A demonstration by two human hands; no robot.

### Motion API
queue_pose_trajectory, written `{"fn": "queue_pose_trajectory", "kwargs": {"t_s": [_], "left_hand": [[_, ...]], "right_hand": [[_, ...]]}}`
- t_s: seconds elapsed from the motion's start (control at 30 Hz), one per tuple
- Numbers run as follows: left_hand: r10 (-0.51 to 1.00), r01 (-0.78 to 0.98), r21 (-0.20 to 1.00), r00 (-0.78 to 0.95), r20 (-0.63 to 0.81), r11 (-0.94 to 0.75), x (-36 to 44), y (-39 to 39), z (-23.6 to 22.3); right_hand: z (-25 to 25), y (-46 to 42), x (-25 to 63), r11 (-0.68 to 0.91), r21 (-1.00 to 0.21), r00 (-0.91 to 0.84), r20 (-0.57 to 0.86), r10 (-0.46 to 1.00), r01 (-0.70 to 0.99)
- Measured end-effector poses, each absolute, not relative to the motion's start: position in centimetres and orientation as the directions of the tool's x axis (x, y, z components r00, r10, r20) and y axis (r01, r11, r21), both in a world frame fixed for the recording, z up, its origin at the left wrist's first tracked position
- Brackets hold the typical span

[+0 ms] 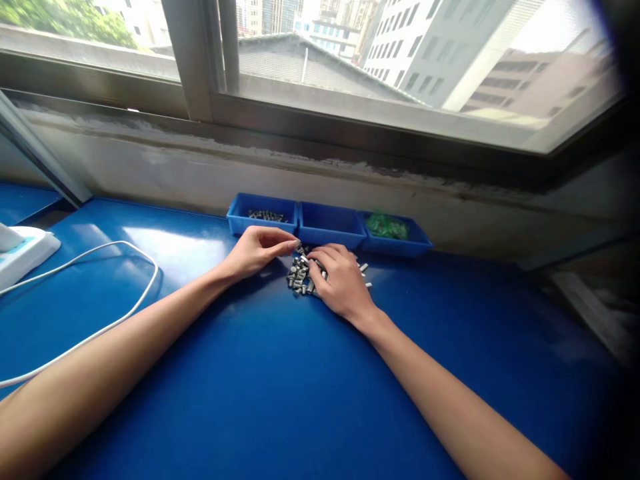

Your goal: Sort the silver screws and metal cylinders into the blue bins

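Observation:
A pile of several small silver metal cylinders [299,275] lies on the blue table [280,387] just in front of three blue bins. My left hand [257,250] rests beside the pile on its left, fingertips pinched at a cylinder at the pile's top edge. My right hand [340,280] lies palm down over the right part of the pile, fingers curled onto the cylinders and hiding some of them. The left bin [263,217] holds small dark metal parts. The middle bin [331,225] looks empty. The right bin [395,235] holds green parts.
A white cable [120,313] loops across the table at the left, near a white device [23,252] at the left edge. A concrete wall and window sill [320,167] rise right behind the bins. A metal post [40,160] slants at the far left.

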State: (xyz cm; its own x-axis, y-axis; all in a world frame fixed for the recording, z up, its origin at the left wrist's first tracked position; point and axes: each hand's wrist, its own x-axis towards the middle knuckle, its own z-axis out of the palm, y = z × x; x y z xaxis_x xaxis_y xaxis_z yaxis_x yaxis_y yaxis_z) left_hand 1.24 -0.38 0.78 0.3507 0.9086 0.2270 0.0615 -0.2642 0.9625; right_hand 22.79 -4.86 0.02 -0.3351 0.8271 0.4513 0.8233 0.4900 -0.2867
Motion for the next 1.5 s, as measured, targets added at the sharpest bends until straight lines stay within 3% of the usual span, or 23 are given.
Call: {"fn": "queue_pose_trajectory", "kwargs": {"t_s": [0.27, 0.83, 1.13, 1.23, 1.3, 1.37, 1.43, 1.5], "left_hand": [[0.944, 0.017, 0.972, 0.242, 0.225, -0.236, 1.2, 0.0, 0.7], [0.942, -0.047, 0.975, 0.249, 0.224, -0.219, 1.1, -0.2, 0.6], [0.947, -0.092, 0.943, -0.050, 0.316, -0.320, 1.3, 0.9, 2.4], [0.942, -0.103, 0.937, -0.071, 0.328, -0.334, 1.4, 0.8, 2.4], [0.918, 0.009, 0.919, -0.020, 0.395, -0.395, 1.4, 0.6, 2.1], [0.850, 0.227, 0.820, 0.105, 0.516, -0.525, 1.4, 0.3, 1.7], [0.734, 0.453, 0.584, 0.320, 0.599, -0.674, 1.3, 0.0, 1.4], [0.644, 0.588, 0.313, 0.515, 0.566, -0.746, 1.2, -0.3, 1.3]], "right_hand": [[0.1, -4.8, 22.8, 0.491, -0.292, -0.333, 0.455, 0.826, 0.820], [0.1, -4.7, 22.7, 0.493, -0.289, -0.330, 0.465, 0.821, 0.821], [0.2, -4.9, 22.7, 0.488, -0.299, -0.328, 0.453, 0.829, 0.820], [0.3, -4.9, 22.6, 0.487, -0.301, -0.328, 0.451, 0.830, 0.820], [0.3, -4.9, 22.6, 0.485, -0.299, -0.328, 0.449, 0.831, 0.822], [0.2, -4.8, 22.6, 0.487, -0.298, -0.330, 0.449, 0.830, 0.821], [0.1, -4.8, 22.6, 0.493, -0.295, -0.334, 0.455, 0.826, 0.818], [0.0, -4.8, 22.7, 0.496, -0.289, -0.335, 0.460, 0.822, 0.819]]}}
